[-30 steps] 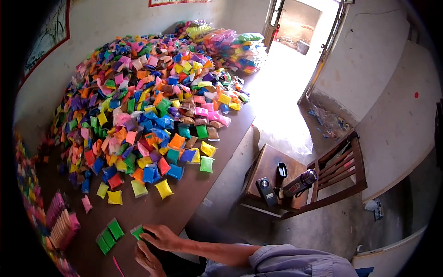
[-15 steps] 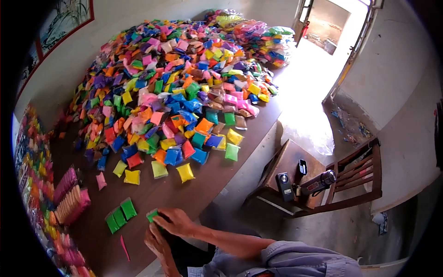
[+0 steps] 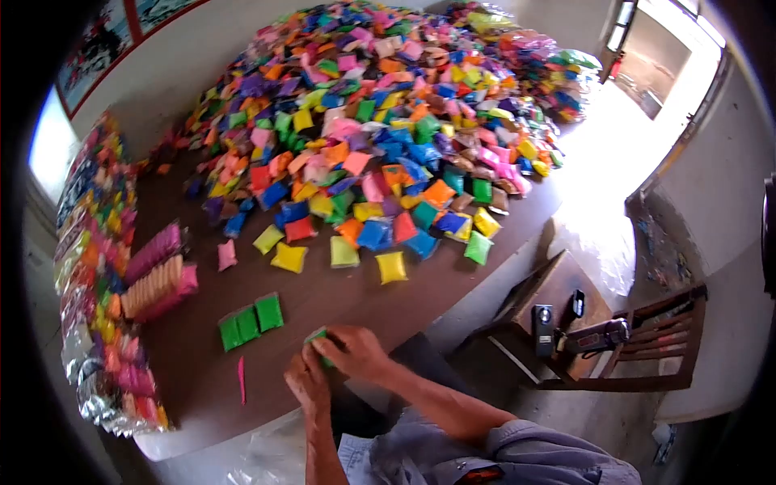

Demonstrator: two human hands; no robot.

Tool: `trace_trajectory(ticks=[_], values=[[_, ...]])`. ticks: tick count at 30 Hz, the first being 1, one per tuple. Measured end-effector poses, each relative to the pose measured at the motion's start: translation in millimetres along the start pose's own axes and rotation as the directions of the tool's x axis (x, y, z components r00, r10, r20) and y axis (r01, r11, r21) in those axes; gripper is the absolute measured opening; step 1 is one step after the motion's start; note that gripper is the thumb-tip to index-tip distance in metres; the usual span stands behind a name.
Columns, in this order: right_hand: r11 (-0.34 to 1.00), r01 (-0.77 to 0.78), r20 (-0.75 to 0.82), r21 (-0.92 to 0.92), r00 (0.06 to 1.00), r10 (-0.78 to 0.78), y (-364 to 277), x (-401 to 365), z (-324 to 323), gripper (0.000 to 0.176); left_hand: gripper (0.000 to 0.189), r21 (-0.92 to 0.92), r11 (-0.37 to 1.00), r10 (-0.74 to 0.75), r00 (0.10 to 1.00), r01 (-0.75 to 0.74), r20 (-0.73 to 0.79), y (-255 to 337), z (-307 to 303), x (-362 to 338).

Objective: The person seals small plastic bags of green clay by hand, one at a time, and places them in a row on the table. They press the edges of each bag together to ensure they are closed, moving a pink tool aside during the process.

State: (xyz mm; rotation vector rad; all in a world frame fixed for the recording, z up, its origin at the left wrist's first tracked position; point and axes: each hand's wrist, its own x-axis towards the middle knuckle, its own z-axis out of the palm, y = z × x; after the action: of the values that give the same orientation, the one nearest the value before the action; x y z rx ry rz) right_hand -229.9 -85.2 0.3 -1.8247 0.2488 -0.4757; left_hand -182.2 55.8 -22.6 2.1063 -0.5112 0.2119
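Note:
A small green packet (image 3: pixel 317 335) is held over the table's front edge, mostly covered by fingers. My right hand (image 3: pixel 356 352) pinches it from the right side. My left hand (image 3: pixel 308 378) is closed against its lower left part. To the left of my hands, several flat green packets (image 3: pixel 251 321) lie side by side in a row on the brown table (image 3: pixel 323 297). In front of that row rests a thin pink stick-like tool (image 3: pixel 242 380), touched by neither hand.
A large heap of colourful packets (image 3: pixel 364 145) covers the back of the table. Pink and peach packet stacks (image 3: pixel 158 287) stand at left, beside a long row of bagged packets (image 3: pixel 97 283). At right, a wooden chair (image 3: pixel 659 347) bears a thermos flask (image 3: pixel 598 335) and a dark device (image 3: pixel 542 327).
The camera view has swung left, so everything appears further right. Both hands stay on the green packet, which now looks more covered by the fingers. The packets on the table have not moved.

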Motion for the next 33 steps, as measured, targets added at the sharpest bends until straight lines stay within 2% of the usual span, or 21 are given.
trace_trajectory(ticks=[1,2,4,7,9,11,14,16,20,22,25,26,28,32,33], values=[[1.0,0.005,0.023,0.02,1.0,-0.005,-1,-1,0,0.024,0.03,0.026,1.0,-0.013,0.999,0.012,0.05,1,-3,0],[0.999,0.039,-0.011,0.032,0.999,-0.039,-1,-1,-1,0.024,0.03,0.045,0.999,-0.022,0.999,0.021,0.034,4,-4,1],[0.996,0.076,-0.027,0.054,0.997,-0.074,0,-1,-4,0.023,0.035,-0.225,0.966,-0.122,0.992,0.124,0.023,13,-3,3],[0.999,-0.007,0.072,0.045,0.997,0.004,7,-2,-7,0.021,0.035,-0.26,0.952,-0.158,0.987,0.161,0.034,20,-7,6],[0.999,0.042,0.085,-0.011,0.996,-0.041,8,-3,-6,0.022,0.032,-0.225,0.961,-0.164,0.986,0.163,0.013,21,-8,7],[0.999,0.048,0.082,0.009,0.995,-0.049,0,-3,-6,0.02,0.028,-0.175,0.98,-0.099,0.994,0.091,-0.04,25,-10,8],[0.997,0.011,0.062,0.077,0.998,-0.016,-6,-3,-3,0.021,0.022,-0.167,0.983,-0.085,0.996,0.08,-0.027,22,-13,7],[0.997,0.067,0.028,-0.034,0.997,-0.067,-2,-2,-3,0.022,0.021,-0.138,0.99,-0.038,0.999,0.034,-0.022,18,-12,6],[0.996,0.067,0.077,-0.061,0.995,-0.062,5,-2,-2,0.022,0.021,-0.077,0.997,-0.023,1.0,0.022,-0.016,11,-11,4],[1.0,0.011,0.01,0.013,1.0,-0.011,0,-3,-3,0.019,0.021,-0.274,0.953,-0.133,0.991,0.127,-0.003,23,-12,6],[0.998,0.055,0.042,-0.035,0.998,-0.053,4,-2,-4,0.017,0.032,-0.363,0.905,-0.215,0.975,0.221,0.057,27,-15,8],[0.998,0.058,0.047,-0.033,0.997,-0.056,4,-2,-4,0.017,0.032,-0.363,0.905,-0.217,0.975,0.22,0.051,27,-14,9],[0.997,0.076,0.054,0.001,0.996,-0.076,-4,-2,-3,0.017,0.028,-0.3,0.949,-0.125,0.99,0.101,-0.061,24,-9,10],[0.994,0.095,0.021,-0.05,0.995,-0.094,-5,-4,1,0.017,0.019,-0.233,0.969,-0.094,0.993,0.075,-0.07,12,-8,7],[0.992,0.087,0.021,-0.087,0.996,-0.086,-5,-5,1,0.018,0.018,-0.156,0.985,-0.082,0.995,0.072,-0.059,8,-6,6]])
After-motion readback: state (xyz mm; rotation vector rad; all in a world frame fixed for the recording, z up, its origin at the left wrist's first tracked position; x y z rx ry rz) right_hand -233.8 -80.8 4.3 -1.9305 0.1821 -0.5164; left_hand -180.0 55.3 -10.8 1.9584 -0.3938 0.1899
